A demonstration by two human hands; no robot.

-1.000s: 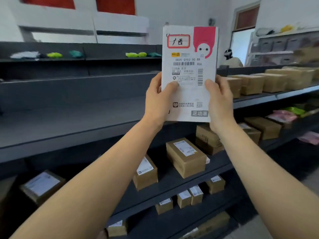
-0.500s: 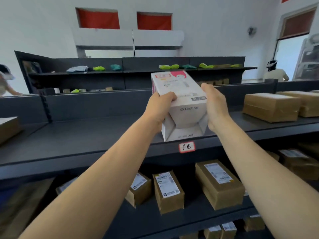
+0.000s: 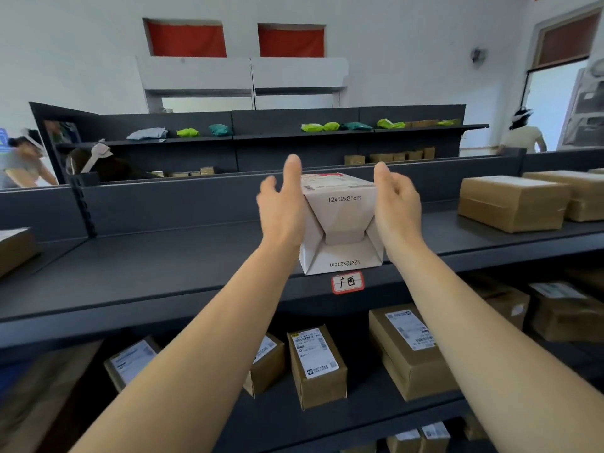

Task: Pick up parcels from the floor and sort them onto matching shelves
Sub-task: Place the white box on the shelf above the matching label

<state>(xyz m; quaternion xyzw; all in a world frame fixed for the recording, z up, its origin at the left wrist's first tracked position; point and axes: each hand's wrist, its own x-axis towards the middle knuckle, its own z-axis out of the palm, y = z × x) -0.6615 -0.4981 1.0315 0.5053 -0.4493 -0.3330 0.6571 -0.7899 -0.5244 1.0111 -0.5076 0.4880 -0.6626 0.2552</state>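
Note:
A white parcel box point(image 3: 340, 223) printed "12x12x21cm" rests on the dark top shelf point(image 3: 163, 266), at its front edge. Directly below it on the shelf lip is a red-bordered handwritten label tag point(image 3: 347, 282). My left hand point(image 3: 281, 207) lies against the box's left side with fingers straight and thumb apart. On the other side, my right hand point(image 3: 397, 204) is held with fingers loosely extended. Neither hand is wrapped around the box. The box's top label is mostly hidden from this angle.
Brown parcels point(image 3: 510, 204) sit on the same shelf to the right, and another one point(image 3: 14, 250) at the far left. The lower shelf holds several labelled brown boxes point(image 3: 317, 364). A rear shelf carries green bags point(image 3: 320, 127). One person point(image 3: 23, 161) stands left, another point(image 3: 523, 132) by the door.
The box went from upright in front of me, label facing me, down flat onto the shelf above the tag. My fingers have opened off it.

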